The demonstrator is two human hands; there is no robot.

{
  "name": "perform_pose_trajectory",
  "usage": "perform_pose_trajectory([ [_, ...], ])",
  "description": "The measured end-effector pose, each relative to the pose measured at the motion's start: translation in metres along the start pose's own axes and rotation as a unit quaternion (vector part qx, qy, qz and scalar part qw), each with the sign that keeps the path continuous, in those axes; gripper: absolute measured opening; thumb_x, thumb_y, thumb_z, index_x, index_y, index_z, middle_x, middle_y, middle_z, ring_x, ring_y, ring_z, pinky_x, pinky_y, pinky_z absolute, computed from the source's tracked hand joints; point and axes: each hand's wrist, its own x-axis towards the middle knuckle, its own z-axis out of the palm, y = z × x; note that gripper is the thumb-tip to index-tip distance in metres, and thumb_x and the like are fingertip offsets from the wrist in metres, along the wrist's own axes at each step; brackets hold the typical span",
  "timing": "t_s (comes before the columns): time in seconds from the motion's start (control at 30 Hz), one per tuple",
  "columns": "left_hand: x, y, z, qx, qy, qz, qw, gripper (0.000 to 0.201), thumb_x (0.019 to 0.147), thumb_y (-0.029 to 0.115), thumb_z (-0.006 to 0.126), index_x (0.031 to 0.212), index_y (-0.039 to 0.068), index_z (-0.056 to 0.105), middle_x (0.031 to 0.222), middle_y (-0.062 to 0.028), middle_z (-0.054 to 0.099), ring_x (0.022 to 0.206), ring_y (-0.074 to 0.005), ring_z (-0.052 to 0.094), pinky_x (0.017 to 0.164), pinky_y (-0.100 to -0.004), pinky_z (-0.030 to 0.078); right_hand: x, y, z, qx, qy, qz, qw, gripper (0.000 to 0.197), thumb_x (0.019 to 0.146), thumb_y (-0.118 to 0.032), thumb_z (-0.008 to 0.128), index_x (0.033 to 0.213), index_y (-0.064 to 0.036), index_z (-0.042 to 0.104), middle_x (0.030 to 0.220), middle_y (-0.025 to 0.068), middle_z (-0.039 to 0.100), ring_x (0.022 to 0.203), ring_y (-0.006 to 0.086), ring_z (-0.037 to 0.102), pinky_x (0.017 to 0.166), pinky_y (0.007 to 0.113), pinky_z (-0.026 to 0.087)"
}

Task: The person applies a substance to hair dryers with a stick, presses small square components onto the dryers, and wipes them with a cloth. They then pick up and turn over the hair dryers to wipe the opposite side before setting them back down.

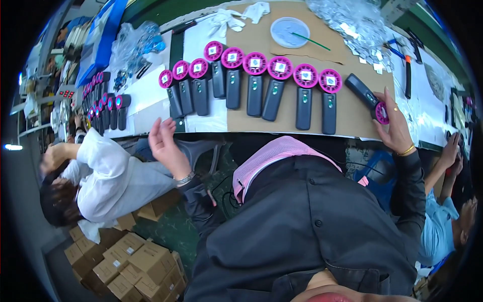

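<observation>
My right hand (399, 125) is at the right end of the workbench, its fingers closed round the pink head of a dark handheld fan (360, 91). That fan lies tilted, its handle pointing up and left, and my fingers partly hide its head. To its left stretches a row of several similar handheld fans (304, 109), handles toward me. Their round magenta heads carry small white squares, and a green spot shows on many handles. My left hand (170, 147) is raised by the bench's front edge, below the leftmost fans, with its fingers apart and nothing in them.
A white tub (290, 32) with a green stick lies on brown cardboard (347, 65) beyond the row. White gloves (226, 21), clear plastic bags (347, 22) and an orange-handled tool (408, 78) lie around. People sit at both sides. Cartons (138, 267) are stacked on the floor behind left.
</observation>
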Motion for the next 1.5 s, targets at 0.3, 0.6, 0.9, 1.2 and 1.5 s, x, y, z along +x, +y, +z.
perform_pose_trajectory([
  [0.3, 0.001, -0.016, 0.043, 0.386, -0.064, 0.280, 0.877, 0.042, 0.093, 0.018, 0.082, 0.130, 0.005, 0.069, 0.144, -0.0196, 0.061, 0.135, -0.0395, 0.056, 0.115, -0.0498, 0.044, -0.001, -0.027, 0.006, -0.131, 0.166, -0.066, 0.975, 0.058, 0.093, 0.003, 0.073, 0.148, 0.0028, 0.056, 0.127, 0.0240, 0.069, 0.113, 0.0401, 0.068, 0.099, 0.045, 0.054],
  [0.6, 0.015, -0.030, 0.067, 0.489, -0.078, 0.217, 0.841, 0.065, 0.087, 0.043, 0.085, 0.136, 0.008, 0.061, 0.162, -0.0226, 0.039, 0.157, -0.0532, 0.025, 0.119, -0.0784, 0.023, 0.022, -0.085, 0.048, 0.008, 0.255, -0.064, 0.965, 0.007, 0.099, 0.011, 0.064, 0.102, 0.0067, 0.069, 0.086, 0.0147, 0.066, 0.078, 0.0281, 0.063, 0.072, 0.037, 0.050],
  [0.9, 0.016, -0.039, 0.074, 0.507, -0.082, 0.231, 0.826, 0.056, 0.091, 0.047, 0.077, 0.134, 0.014, 0.063, 0.165, -0.0216, 0.036, 0.155, -0.0539, 0.027, 0.116, -0.0742, 0.030, 0.043, -0.098, 0.061, 0.066, 0.251, -0.060, 0.964, 0.006, 0.100, 0.010, 0.062, 0.103, 0.0054, 0.065, 0.091, 0.0155, 0.066, 0.080, 0.0270, 0.064, 0.073, 0.035, 0.050],
  [1.2, 0.033, -0.050, 0.069, 0.537, -0.056, 0.242, 0.806, 0.052, 0.093, 0.044, 0.072, 0.135, 0.015, 0.064, 0.162, -0.0211, 0.041, 0.152, -0.0529, 0.033, 0.113, -0.0682, 0.036, 0.046, -0.099, 0.064, 0.110, 0.238, -0.015, 0.965, 0.008, 0.105, 0.007, 0.056, 0.103, 0.0050, 0.064, 0.090, 0.0140, 0.065, 0.082, 0.0249, 0.063, 0.076, 0.033, 0.051],
  [1.5, 0.041, -0.051, 0.066, 0.573, -0.035, 0.284, 0.768, 0.053, 0.093, 0.042, 0.074, 0.135, 0.011, 0.063, 0.160, -0.0203, 0.044, 0.151, -0.0498, 0.035, 0.112, -0.0678, 0.036, 0.036, -0.092, 0.057, 0.142, 0.216, -0.044, 0.965, 0.010, 0.107, 0.003, 0.056, 0.099, 0.0045, 0.061, 0.089, 0.0122, 0.063, 0.081, 0.0216, 0.061, 0.075, 0.032, 0.049],
])
